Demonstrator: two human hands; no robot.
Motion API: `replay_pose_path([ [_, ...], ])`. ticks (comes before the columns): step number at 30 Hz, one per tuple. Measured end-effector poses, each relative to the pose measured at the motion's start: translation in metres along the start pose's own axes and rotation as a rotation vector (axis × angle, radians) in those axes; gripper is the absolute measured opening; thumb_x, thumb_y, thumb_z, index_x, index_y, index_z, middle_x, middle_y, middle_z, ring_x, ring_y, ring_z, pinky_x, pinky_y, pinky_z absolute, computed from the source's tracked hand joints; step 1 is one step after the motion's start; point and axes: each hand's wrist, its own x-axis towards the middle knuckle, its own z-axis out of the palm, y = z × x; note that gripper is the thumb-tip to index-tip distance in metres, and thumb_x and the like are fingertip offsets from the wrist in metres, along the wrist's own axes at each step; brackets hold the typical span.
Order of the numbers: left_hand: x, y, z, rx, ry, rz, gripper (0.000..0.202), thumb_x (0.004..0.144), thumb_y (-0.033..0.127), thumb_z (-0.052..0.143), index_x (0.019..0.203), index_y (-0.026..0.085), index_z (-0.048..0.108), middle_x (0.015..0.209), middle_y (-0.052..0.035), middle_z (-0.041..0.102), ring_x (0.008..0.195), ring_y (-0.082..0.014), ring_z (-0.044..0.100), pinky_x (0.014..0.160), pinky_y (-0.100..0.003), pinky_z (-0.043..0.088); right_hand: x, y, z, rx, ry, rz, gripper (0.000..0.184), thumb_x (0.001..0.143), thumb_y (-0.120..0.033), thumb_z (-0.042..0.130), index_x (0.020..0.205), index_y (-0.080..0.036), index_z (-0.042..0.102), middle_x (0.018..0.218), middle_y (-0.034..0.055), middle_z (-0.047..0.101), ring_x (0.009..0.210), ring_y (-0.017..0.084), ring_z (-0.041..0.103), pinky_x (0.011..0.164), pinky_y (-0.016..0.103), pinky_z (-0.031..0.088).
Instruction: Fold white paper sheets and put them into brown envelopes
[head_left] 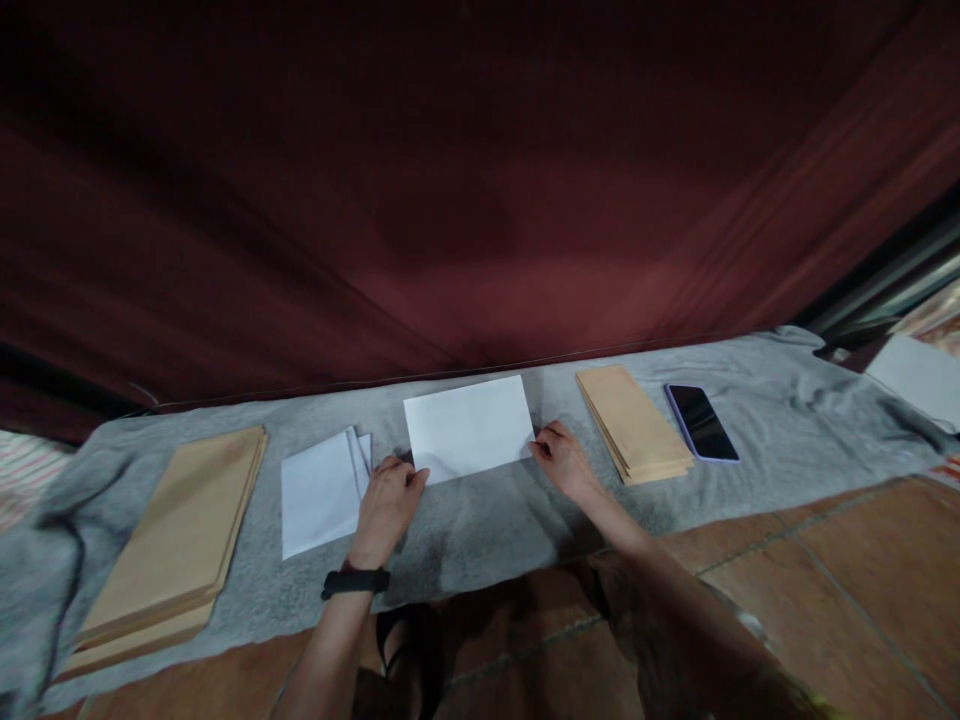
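Observation:
A white sheet of paper [469,428], wider than it is deep, is held in front of me by its two lower corners. My left hand [392,500] pinches the lower left corner between thumb and fingers. At the lower right corner, my right hand [561,457] is closed on the same sheet. Just left of my left hand lies a stack of white papers [319,495], partly covered by that hand. Right of my right hand is a small stack of brown envelopes [637,420].
A grey cloth [480,545] covers the low surface. At the far left rests a stack of larger brown envelopes [176,520]. A phone [703,422] with a purple edge lies right of the smaller stack. A dark red fabric wall [480,200] rises behind; tiled floor [832,580] shows in front.

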Motion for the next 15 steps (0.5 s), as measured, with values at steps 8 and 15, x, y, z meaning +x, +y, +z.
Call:
replay_pose_path([
  [8, -0.003, -0.002, 0.003, -0.031, -0.021, -0.009, 0.031, 0.087, 0.039, 0.051, 0.065, 0.020, 0.064, 0.080, -0.0078, 0.062, 0.086, -0.0242, 0.062, 0.090, -0.038, 0.048, -0.001, -0.001, -0.003, -0.061, -0.014, 0.045, 0.018, 0.090, -0.023, 0.059, 0.073, -0.022, 0.062, 0.093, 0.0077, 0.062, 0.091, 0.022, 0.057, 0.087, 0.036, 0.047],
  [15, -0.011, 0.001, 0.000, 0.054, -0.070, -0.004, 0.032, 0.089, 0.037, 0.050, 0.064, 0.021, 0.063, 0.084, -0.0085, 0.065, 0.092, -0.0258, 0.064, 0.100, -0.042, 0.044, -0.007, -0.002, -0.005, -0.107, -0.004, 0.014, 0.016, 0.087, -0.020, 0.061, 0.071, -0.023, 0.063, 0.094, 0.0077, 0.064, 0.094, 0.023, 0.055, 0.089, 0.038, 0.044],
])
